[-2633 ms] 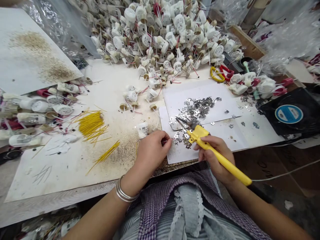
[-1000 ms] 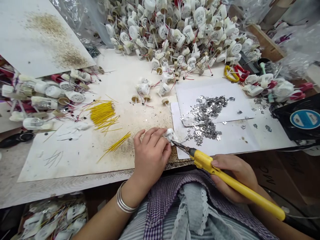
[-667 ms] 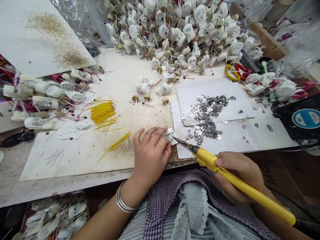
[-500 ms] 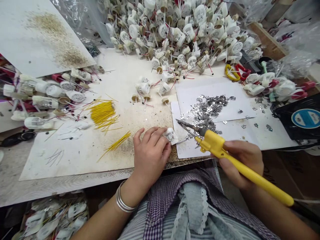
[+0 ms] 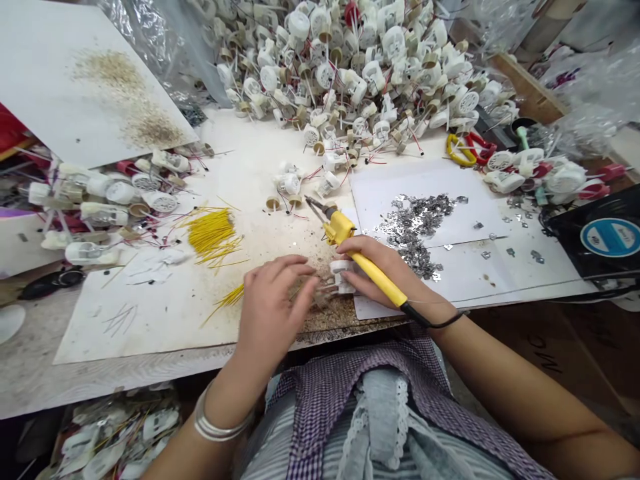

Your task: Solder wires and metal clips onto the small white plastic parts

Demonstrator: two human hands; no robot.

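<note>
My right hand (image 5: 383, 267) is shut on a yellow-handled soldering iron (image 5: 367, 267), whose metal tip (image 5: 313, 204) points up and left over the table. A small white plastic housing (image 5: 341, 277) with thin wires stands on the table just below my right fingers, at the edge of a paper sheet. My left hand (image 5: 274, 310) is blurred, with fingers apart, a little left of the housing. It seems to hold nothing, and it lies close to the thin wires.
Behind lies a large heap of white plastic units (image 5: 345, 73) with red wires. Yellow cut wires (image 5: 210, 232) lie left, silver metal clips (image 5: 415, 227) lie on white paper (image 5: 430, 193), and a black fan (image 5: 600, 233) with a blue label sits right.
The soldering iron has swung left across the housing, and its cord now trails over my right wrist. My left hand has let go of the housing and moved left.
</note>
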